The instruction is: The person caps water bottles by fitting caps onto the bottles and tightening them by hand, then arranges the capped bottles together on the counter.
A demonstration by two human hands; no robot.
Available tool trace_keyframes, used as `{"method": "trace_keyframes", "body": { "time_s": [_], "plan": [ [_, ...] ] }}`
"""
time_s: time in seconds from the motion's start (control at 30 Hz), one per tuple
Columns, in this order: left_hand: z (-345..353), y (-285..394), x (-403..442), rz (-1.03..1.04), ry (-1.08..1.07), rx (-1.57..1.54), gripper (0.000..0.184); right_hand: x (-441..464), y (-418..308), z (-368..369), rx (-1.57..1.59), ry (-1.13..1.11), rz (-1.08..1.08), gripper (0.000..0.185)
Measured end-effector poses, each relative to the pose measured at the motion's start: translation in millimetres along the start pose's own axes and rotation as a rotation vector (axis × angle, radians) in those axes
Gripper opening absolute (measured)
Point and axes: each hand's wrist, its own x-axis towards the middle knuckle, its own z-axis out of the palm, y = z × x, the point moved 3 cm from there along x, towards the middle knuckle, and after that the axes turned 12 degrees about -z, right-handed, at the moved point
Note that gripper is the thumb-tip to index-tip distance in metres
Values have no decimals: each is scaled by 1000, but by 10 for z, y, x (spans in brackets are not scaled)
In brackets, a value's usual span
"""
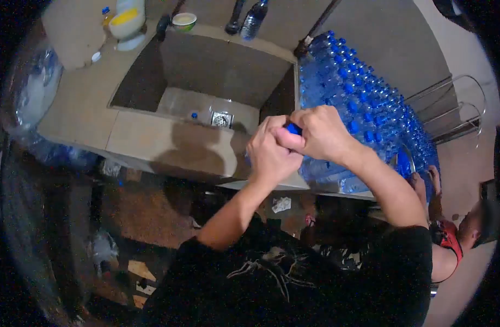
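Note:
Both of my hands are together over the front right corner of the sink. Closed around a plastic bottle that is almost wholly hidden is my left hand (273, 152). The blue bottle cap (293, 128) shows between the two hands. My right hand (322, 131) curls over the cap from the right, its fingers bent around it. Just beyond my right hand stand many clear plastic bottles with blue caps (351, 103), packed closely in rows on the counter.
The sink (217, 65) has a drain (221, 120) and a loose blue cap (194, 115) at its bottom. Behind it are a bottle (254, 20) and a small tub (184, 22). A white-and-yellow container (127, 24) stands left. Another person (449, 245) is at the right, hands near the bottles.

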Motion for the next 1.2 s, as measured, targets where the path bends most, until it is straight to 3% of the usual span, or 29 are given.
{"method": "trace_keyframes", "body": {
  "time_s": [0.07,0.13,0.17,0.23,0.33,0.43,0.47,0.53,0.57,0.63,0.67,0.73,0.77,0.83,0.9,0.93,1.0,1.03,1.13,1.17,1.2],
  "plan": [
    [-166,41,291,102,-498,-226,66,6,35,-74,18,-56,13,56],
    [-102,-167,539,-20,-979,-528,67,9,66,-91,73,-65,45,55],
    [-70,-279,566,-95,-1174,-574,68,15,44,-35,88,-36,66,55],
    [23,-469,571,-191,-1400,-339,71,12,-21,20,44,30,137,54],
    [214,-229,-59,-169,-133,-83,74,-153,10,124,-39,255,363,50],
    [49,-92,34,8,-330,-184,84,-241,15,88,-99,207,269,48],
    [-17,-53,234,131,-553,-275,88,-251,78,71,-87,195,168,47],
    [133,-293,554,78,-1080,-500,93,-245,90,72,-67,221,-11,47],
    [173,-288,605,-58,-1352,-391,91,-240,74,114,-92,219,19,46],
    [147,-280,584,-129,-1259,-234,81,-243,55,167,-161,213,74,45],
    [140,-282,473,-171,-1213,-157,75,-251,-36,162,-207,244,216,45],
    [218,-95,-61,-283,-307,-172,62,-234,-143,211,-369,240,561,45],
    [337,-146,-166,-209,-89,-200,56,-198,-257,241,-408,268,576,46],
    [304,-174,-346,-158,63,-215,49,-274,-315,219,-498,199,609,45],
    [300,-88,-256,-147,-47,-218,48,-371,-252,112,-434,72,554,42],
    [289,-43,-189,-182,-207,-234,48,-428,-218,83,-400,6,515,42],
    [182,-8,-31,-250,-503,-241,49,-477,-132,8,-316,40,243,39],
    [312,-194,-10,-138,-622,-287,56,-493,-59,-35,-271,11,111,39],
    [201,-115,129,-138,-1197,-422,69,-468,17,-66,-187,-17,-271,39],
    [125,-39,183,-197,-1232,-248,69,-464,35,-101,-170,-36,-360,39],
    [115,-82,181,-178,-1223,-268,68,-462,35,-123,-157,-61,-430,39]
  ]
}}
